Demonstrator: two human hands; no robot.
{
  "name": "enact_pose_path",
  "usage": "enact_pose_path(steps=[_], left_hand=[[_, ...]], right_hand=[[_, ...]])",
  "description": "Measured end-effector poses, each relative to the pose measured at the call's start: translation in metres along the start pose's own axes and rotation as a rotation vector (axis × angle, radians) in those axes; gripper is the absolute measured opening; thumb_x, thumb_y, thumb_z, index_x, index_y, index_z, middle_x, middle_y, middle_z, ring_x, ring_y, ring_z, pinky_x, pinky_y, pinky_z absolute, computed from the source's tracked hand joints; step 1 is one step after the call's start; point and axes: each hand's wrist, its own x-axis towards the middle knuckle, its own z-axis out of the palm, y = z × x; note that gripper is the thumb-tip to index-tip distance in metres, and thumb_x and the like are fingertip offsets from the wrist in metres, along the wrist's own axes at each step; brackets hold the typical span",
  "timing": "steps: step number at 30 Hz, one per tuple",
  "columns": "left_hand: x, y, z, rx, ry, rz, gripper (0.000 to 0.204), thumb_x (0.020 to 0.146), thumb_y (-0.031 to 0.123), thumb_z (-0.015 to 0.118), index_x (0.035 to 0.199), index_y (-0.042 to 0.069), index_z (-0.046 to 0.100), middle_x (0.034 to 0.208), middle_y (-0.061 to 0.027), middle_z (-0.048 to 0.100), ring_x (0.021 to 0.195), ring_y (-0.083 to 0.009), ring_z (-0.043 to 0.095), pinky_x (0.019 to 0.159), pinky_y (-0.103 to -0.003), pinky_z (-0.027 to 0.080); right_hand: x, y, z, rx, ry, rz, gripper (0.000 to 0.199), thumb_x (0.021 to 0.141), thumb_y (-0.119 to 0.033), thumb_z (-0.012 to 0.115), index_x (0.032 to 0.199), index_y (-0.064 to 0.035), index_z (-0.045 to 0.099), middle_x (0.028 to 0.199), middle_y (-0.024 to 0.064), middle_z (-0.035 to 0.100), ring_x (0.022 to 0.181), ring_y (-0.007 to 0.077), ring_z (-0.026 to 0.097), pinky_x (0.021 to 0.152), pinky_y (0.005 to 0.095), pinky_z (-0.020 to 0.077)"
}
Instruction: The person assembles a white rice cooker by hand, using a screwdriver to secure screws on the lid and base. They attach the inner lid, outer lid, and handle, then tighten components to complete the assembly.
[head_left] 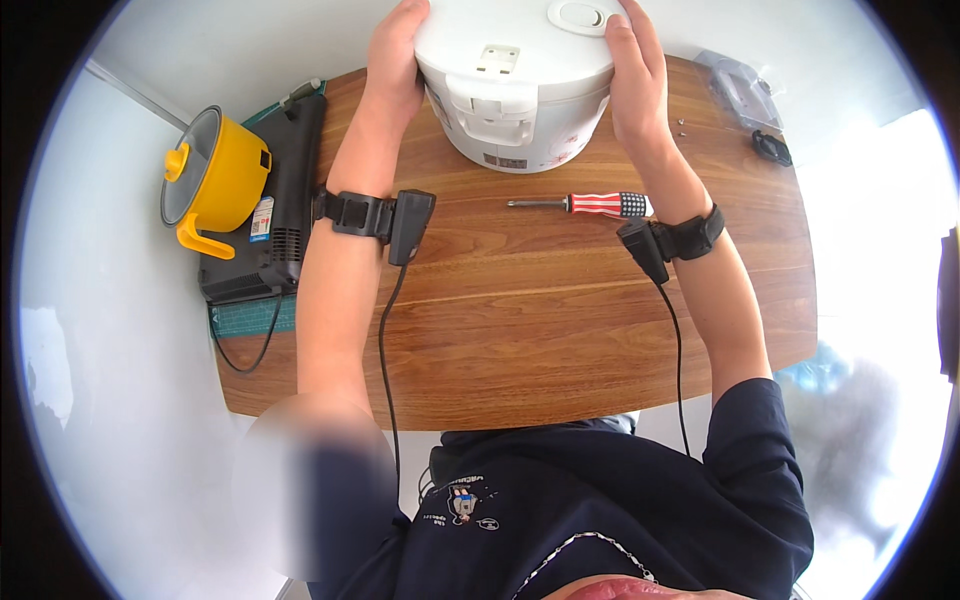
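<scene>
A white rice cooker (pixel 575 115) with a faint pink floral print is at the far edge of the table, its lid down. My left hand (pixel 397 58) presses against its left side, the fingers partly hidden behind the body. On the opposite side my right hand (pixel 640 80) grips the cooker, with the thumb up by the lid's rim near the round steam vent. I cannot tell whether the cooker's base rests on the wood or is slightly raised. Between my forearms lies a screwdriver (pixel 600 204) with a red-and-white striped handle, its shaft pointing left.
On the left, a yellow pot (pixel 232 180) with a lid stands on a black corded appliance (pixel 285 190), over a green mat (pixel 255 318). At the far right of the wooden table (pixel 520 330) are a clear plastic box (pixel 742 90), a small black object (pixel 771 148) and tiny metal bits.
</scene>
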Motion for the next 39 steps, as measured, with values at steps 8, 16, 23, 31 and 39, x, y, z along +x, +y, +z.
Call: enact_pose_path(steps=[8,16,23,31,39], left_hand=[[-0.002,0.004,0.002,0.006,-0.088,0.019,0.061,0.105,0.037,0.053,0.149,-0.006,0.054,0.143,-0.0193,0.064,0.131,-0.0303,0.061,0.113,-0.042,0.046],[-0.001,0.008,0.009,0.012,-0.038,-0.045,0.059,0.105,0.036,0.051,0.149,-0.004,0.053,0.142,-0.0189,0.065,0.131,-0.0296,0.061,0.113,-0.042,0.046],[0.000,0.008,0.006,0.022,-0.022,-0.071,0.061,0.106,0.031,0.051,0.156,-0.004,0.047,0.148,-0.0189,0.060,0.136,-0.0289,0.058,0.115,-0.041,0.045],[0.002,0.014,0.007,0.084,0.054,-0.138,0.066,0.105,0.028,0.050,0.161,-0.006,0.039,0.154,-0.0197,0.056,0.139,-0.0301,0.054,0.117,-0.040,0.042],[0.007,0.007,-0.006,0.079,-0.031,-0.119,0.060,0.106,0.027,0.050,0.157,-0.005,0.046,0.150,-0.0186,0.059,0.136,-0.0280,0.057,0.114,-0.039,0.045]], right_hand=[[0.001,0.007,-0.003,0.090,-0.029,-0.040,0.055,0.115,-0.027,0.047,0.158,0.0071,0.041,0.153,0.0201,0.053,0.141,0.0263,0.047,0.120,0.0370,0.0345],[0.001,0.006,-0.003,0.058,-0.018,-0.049,0.053,0.111,-0.019,0.046,0.157,0.0081,0.042,0.149,0.0206,0.056,0.138,0.0262,0.049,0.119,0.0357,0.0357],[0.001,0.009,-0.002,0.055,0.032,-0.037,0.052,0.110,-0.018,0.045,0.155,0.0089,0.045,0.148,0.0208,0.057,0.137,0.0269,0.050,0.118,0.0355,0.0362],[0.001,0.009,-0.002,-0.021,0.044,-0.071,0.052,0.110,-0.020,0.045,0.153,0.0084,0.048,0.147,0.0215,0.058,0.138,0.0281,0.050,0.119,0.0364,0.0351],[0.000,0.011,-0.003,-0.056,0.042,-0.074,0.051,0.111,-0.021,0.045,0.153,0.0075,0.048,0.148,0.0209,0.058,0.139,0.0275,0.050,0.120,0.0368,0.0348]])
